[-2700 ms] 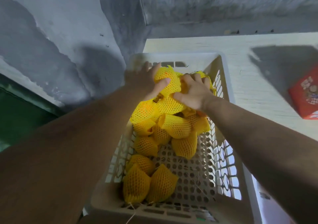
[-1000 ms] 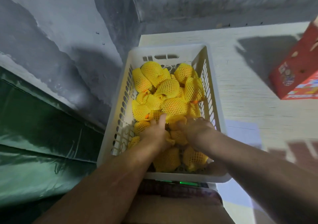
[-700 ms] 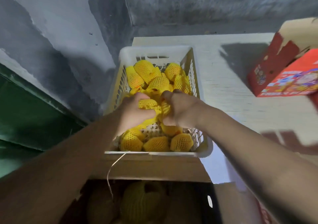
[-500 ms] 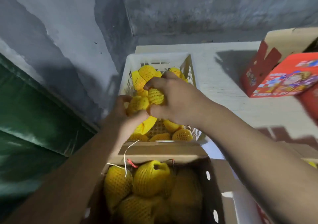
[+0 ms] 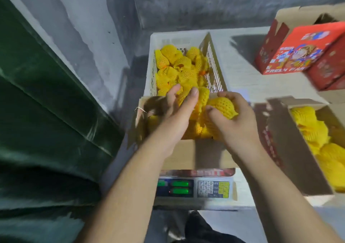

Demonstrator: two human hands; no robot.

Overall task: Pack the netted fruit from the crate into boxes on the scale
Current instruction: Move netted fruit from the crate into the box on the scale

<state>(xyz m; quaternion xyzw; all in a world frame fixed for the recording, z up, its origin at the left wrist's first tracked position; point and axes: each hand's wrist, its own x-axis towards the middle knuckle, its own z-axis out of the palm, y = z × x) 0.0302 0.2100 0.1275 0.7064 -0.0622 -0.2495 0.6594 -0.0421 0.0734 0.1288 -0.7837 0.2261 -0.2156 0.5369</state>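
My right hand [image 5: 234, 119] curls its fingers around a yellow foam-netted fruit [image 5: 223, 107] over the brown cardboard box [image 5: 196, 155] on the digital scale [image 5: 194, 188]; my left hand [image 5: 177, 112] grips another netted fruit [image 5: 202, 95] beside the white plastic crate [image 5: 152, 59].

Yellow mesh-netted fruit [image 5: 179, 69] fills a white perforated plastic crate [image 5: 152, 59]. The plain brown cardboard box [image 5: 197, 155] sits on a grey scale [image 5: 194, 188] showing green displays. Red printed cartons [image 5: 302, 50] carry cartoon artwork.
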